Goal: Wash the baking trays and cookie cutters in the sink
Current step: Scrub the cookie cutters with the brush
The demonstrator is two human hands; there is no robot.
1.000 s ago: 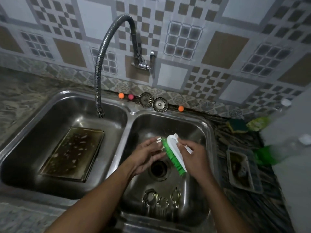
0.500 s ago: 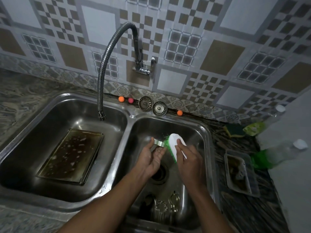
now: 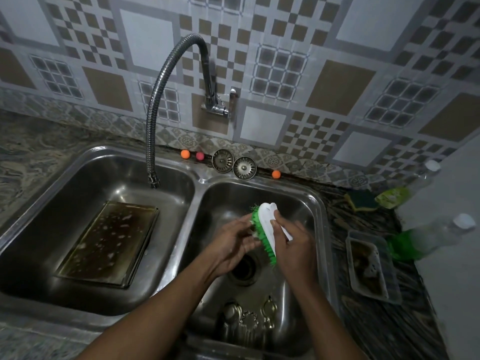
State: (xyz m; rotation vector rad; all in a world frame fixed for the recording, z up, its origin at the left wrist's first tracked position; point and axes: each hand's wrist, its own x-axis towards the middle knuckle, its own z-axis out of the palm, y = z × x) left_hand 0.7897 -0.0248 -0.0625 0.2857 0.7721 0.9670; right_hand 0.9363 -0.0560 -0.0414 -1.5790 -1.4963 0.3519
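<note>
Scrubbing over the sink (image 3: 322, 211)
Right hand (image 3: 293, 245) grips brush (image 3: 266, 224); left hand (image 3: 231, 245), at its 9 o'clock, curls against bristles, hold unclear.

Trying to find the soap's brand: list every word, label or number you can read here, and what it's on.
No text here is readable.
Green packet: printing too blurred to read.
Clear bottle with green liquid: motion-blurred, no label legible.
Scrub brush: no marking visible.

Sink (image 3: 200, 178): glossy stainless metal. Baking tray (image 3: 109, 242): dull, stained metal. Brush (image 3: 266, 231): smooth white plastic, green bristles. Bench (image 3: 384, 318): veined stone.
</note>
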